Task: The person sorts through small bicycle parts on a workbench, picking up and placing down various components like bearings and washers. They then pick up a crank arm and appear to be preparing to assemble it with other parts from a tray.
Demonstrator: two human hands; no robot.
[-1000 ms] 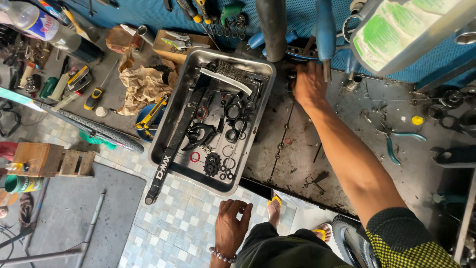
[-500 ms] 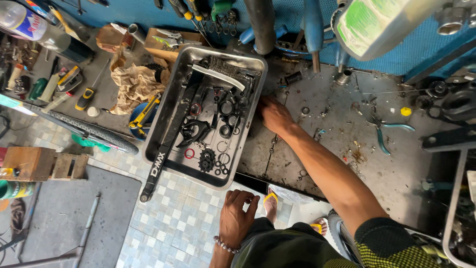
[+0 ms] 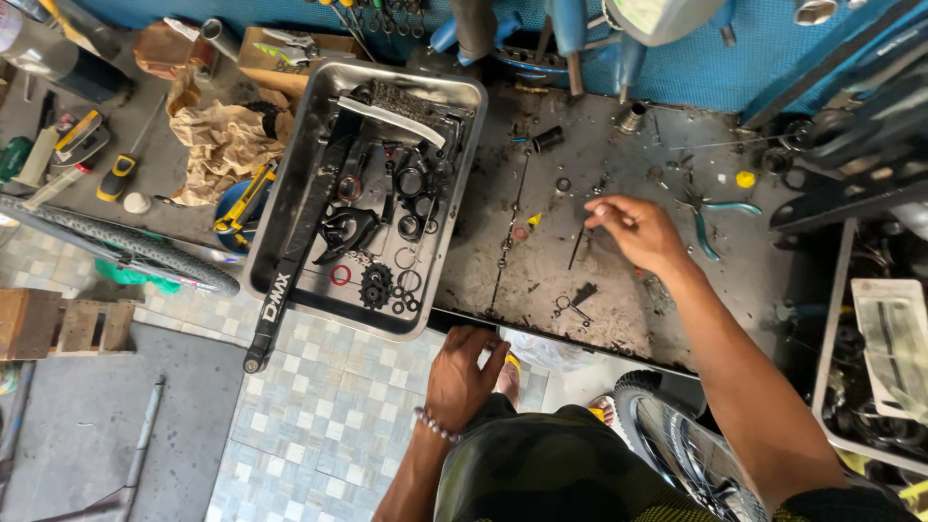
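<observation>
My right hand (image 3: 633, 230) hovers over the greasy black workbench (image 3: 619, 309), its fingertips pinched together above a thin dark pin (image 3: 576, 249). Whether something small sits between the fingertips is unclear. My left hand (image 3: 462, 375) rests with fingers spread against the bench's front edge, just below the corner of a metal tray (image 3: 452, 222). The tray holds a black crank arm (image 3: 300, 242), a small sprocket (image 3: 375, 285), rings and other dark bicycle parts.
Teal-handled pliers (image 3: 713, 217), a yellow cap (image 3: 744, 179) and loose washers lie on the bench to the right. Crumpled brown paper (image 3: 222, 145) and a yellow-handled tool (image 3: 242, 198) sit left of the tray. A bicycle tyre (image 3: 126, 251) reaches in from the left, and a wheel (image 3: 677, 445) stands by my legs.
My right hand has moved from beside the tray's right edge out to the middle of the bench. My left hand has risen from my lap to the bench's front edge.
</observation>
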